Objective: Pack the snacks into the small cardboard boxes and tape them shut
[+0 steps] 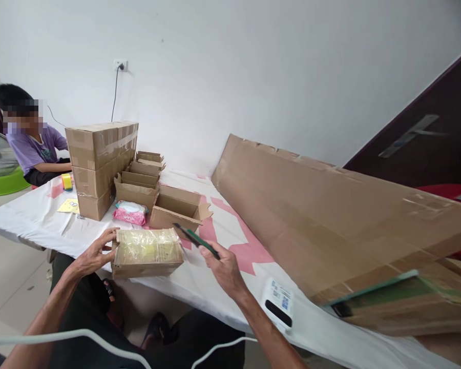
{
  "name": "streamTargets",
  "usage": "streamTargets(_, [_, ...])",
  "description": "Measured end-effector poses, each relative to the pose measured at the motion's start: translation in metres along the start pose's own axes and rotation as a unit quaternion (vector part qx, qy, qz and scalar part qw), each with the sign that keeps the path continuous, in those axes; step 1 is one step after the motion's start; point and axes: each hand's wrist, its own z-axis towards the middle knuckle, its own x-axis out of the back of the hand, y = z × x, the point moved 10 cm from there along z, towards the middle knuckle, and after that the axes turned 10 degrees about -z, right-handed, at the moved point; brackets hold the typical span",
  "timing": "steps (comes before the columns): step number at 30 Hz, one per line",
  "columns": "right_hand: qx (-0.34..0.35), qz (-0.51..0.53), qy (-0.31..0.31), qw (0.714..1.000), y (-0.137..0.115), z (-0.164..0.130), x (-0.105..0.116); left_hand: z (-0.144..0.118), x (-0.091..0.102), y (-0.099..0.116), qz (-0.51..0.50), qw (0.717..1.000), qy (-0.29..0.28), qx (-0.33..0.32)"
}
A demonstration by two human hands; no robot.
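Note:
A taped cardboard box (148, 256) rests at the table's near edge, its top covered by a yellowish, shiny taped surface. My left hand (96, 252) grips this box at its left end, fingers on the upper corner. In my right hand (225, 266) is a green-handled utility knife (197, 240), its dark tip pointing up and left. That tip is to the right of the taped box and appears apart from it. Behind the tip stands an open cardboard box (176, 205) with raised flaps.
Closed boxes (96, 169) are stacked at the left, with more open boxes (138, 179) beside them. A pink wipes pack (129, 212) lies in front. A large cardboard sheet (330, 220) leans at the right, near a white device (278, 303). A person (42, 138) sits far left.

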Motion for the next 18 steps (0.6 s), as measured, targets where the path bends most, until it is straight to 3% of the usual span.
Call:
streamTargets(3, [0.109, 0.007, -0.097, 0.989, -0.076, 0.010, -0.026, 0.001, -0.001, 0.001, -0.005, 1.000, 0.002, 0.006])
streamTargets(6, [0.185, -0.003, -0.147, 0.972, -0.122, 0.020, -0.046, 0.001, -0.003, 0.001, -0.008, 1.000, 0.002, 0.015])
streamTargets(11, [0.249, -0.042, -0.204, 0.946, -0.154, 0.034, -0.070, 0.002, -0.005, 0.002, -0.022, 1.000, 0.008, 0.017])
streamTargets(18, [0.292, -0.087, -0.211, 0.929, -0.169, 0.041, -0.081, 0.002, -0.006, 0.001, -0.021, 1.000, -0.002, 0.018])
